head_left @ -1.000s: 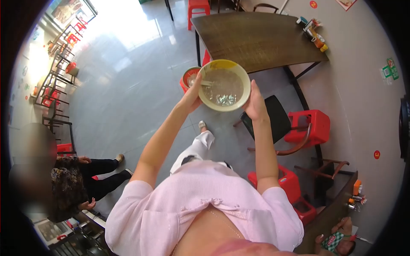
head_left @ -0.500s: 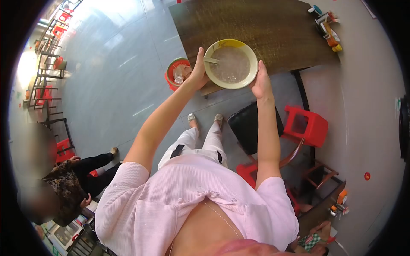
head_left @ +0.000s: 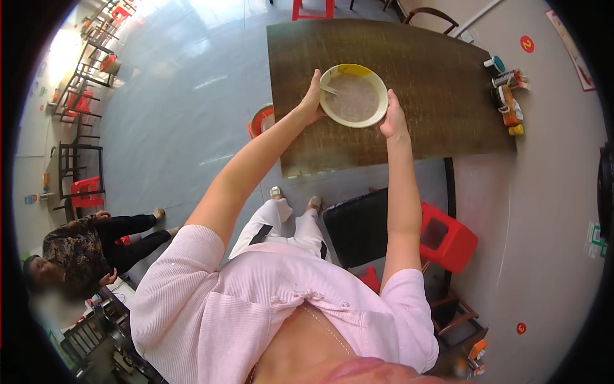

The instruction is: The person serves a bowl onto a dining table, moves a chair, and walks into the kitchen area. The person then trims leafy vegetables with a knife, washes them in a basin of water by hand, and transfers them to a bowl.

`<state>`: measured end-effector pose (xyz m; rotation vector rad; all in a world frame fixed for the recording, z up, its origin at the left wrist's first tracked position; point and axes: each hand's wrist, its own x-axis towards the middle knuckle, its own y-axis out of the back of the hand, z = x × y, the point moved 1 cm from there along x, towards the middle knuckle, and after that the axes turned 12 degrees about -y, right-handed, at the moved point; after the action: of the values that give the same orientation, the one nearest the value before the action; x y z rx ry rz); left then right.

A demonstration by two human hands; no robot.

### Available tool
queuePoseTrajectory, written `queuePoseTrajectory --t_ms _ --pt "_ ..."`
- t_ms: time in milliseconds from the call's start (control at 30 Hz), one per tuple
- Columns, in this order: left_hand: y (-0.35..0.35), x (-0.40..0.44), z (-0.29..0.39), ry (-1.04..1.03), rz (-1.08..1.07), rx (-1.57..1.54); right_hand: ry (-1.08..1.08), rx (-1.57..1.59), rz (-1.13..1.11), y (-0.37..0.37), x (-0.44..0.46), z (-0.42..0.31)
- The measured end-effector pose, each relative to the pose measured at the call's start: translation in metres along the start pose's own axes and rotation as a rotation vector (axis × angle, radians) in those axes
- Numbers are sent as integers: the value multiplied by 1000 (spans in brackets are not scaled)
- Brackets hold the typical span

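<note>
Between my two hands is a yellow-and-cream bowl (head_left: 355, 96) of cloudy, pale greyish-pink liquid. A light spoon handle (head_left: 329, 89) leans on its left rim. My left hand (head_left: 312, 99) is closed on the bowl's left side, thumb up along the rim. On the right side my right hand (head_left: 393, 116) grips it the same way. The bowl appears over the brown wooden table (head_left: 441, 83); whether its base touches the tabletop, I cannot tell.
Condiment containers (head_left: 508, 96) line the table's wall-side end. A red bin (head_left: 259, 121) stands by its left edge. Below are a black-seated chair (head_left: 355, 227) and a red stool (head_left: 451, 237). Another person (head_left: 83, 253) sits at the left.
The table now fills more of the view around the bowl, and its near edge shows lower. The bowl has shifted slightly right in view, still in both hands. The bin is more covered.
</note>
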<state>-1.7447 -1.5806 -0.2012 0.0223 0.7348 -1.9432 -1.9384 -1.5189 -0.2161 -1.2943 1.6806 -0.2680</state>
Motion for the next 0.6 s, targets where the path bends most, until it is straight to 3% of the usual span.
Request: queuePoseTrajectory --t_ms 267,367,467,600 --pt "16 95 38 -43 21 -24 100 -15 8 -30 74 -45" --pt "18 123 37 -38 172 200 156 9 8 -29 97 -49" --pt "16 131 31 -81 45 213 185 43 -4 -6 115 -50" --pt "22 126 2 -64 37 187 155 31 80 1 91 -39"
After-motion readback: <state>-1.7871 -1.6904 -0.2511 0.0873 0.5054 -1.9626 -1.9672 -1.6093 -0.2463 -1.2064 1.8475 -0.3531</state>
